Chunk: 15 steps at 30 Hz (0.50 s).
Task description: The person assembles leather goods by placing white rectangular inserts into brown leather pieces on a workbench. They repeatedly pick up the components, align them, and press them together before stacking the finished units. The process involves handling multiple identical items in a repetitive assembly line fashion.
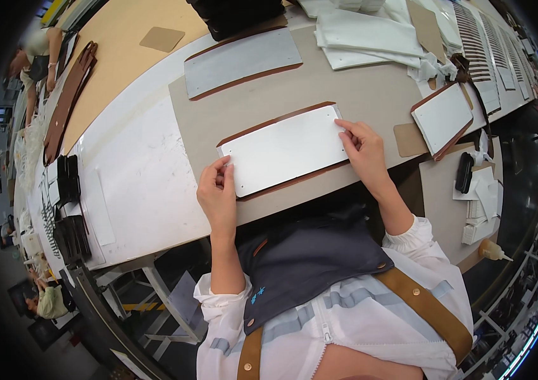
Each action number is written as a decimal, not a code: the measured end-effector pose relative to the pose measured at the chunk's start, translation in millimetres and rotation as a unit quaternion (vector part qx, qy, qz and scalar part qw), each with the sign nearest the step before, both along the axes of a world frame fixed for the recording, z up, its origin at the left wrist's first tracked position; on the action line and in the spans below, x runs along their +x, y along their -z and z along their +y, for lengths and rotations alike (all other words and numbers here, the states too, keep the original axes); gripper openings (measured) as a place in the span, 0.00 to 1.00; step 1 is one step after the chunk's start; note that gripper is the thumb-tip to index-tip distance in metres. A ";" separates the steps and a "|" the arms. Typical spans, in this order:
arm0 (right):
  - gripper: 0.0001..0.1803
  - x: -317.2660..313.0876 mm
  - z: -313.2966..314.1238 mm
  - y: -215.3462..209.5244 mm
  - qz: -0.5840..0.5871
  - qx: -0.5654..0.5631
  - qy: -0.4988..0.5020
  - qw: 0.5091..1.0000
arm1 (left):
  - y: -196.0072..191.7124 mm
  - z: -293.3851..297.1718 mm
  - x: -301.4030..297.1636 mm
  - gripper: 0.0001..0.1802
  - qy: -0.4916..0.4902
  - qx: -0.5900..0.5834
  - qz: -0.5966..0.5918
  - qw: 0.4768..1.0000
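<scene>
A white rectangular panel [288, 147] with small holes near its corners lies over a reddish-brown leather piece [281, 118], whose strips show along the far and near long edges. My left hand [218, 190] pinches the panel's left end between thumb and fingers. At the opposite end, my right hand [364, 149] has its thumb and fingers closed on the panel's right edge. Both rest over a grey-beige sheet [370, 88] on the table. Farther back lies a grey panel [243, 61] on a similar brown piece. To the right sits another white panel [443, 117] with brown edging.
White sheets [367, 38] are stacked at the back right, beside a black pile [237, 16]. Brown leather straps [69, 101] and black folded pieces [69, 183] lie at the left. A small bottle [494, 251] stands at the lower right. Other people work on the far left.
</scene>
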State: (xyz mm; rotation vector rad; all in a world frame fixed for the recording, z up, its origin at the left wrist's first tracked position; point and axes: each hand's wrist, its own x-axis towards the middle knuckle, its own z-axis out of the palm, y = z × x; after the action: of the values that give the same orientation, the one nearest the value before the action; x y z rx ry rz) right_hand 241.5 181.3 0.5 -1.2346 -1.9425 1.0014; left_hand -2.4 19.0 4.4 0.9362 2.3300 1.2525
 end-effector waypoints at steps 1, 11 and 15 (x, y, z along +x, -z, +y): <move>0.14 0.2 0.1 0.3 -0.002 0.000 0.000 1.000 | 0.2 -0.1 0.2 0.10 0.001 0.002 0.002 1.000; 0.14 -0.5 0.3 0.7 -0.015 0.017 -0.001 1.000 | 2.3 0.1 1.0 0.10 0.002 0.006 0.018 1.000; 0.14 -0.2 1.5 0.6 -0.026 0.016 -0.003 1.000 | 2.7 -0.3 0.2 0.10 0.000 0.001 0.015 1.000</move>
State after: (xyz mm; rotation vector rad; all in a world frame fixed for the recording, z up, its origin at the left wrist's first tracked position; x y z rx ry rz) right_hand 241.3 182.9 -0.1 -1.2489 -1.9950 0.9476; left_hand -2.2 18.7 1.7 0.9637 2.3515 1.2497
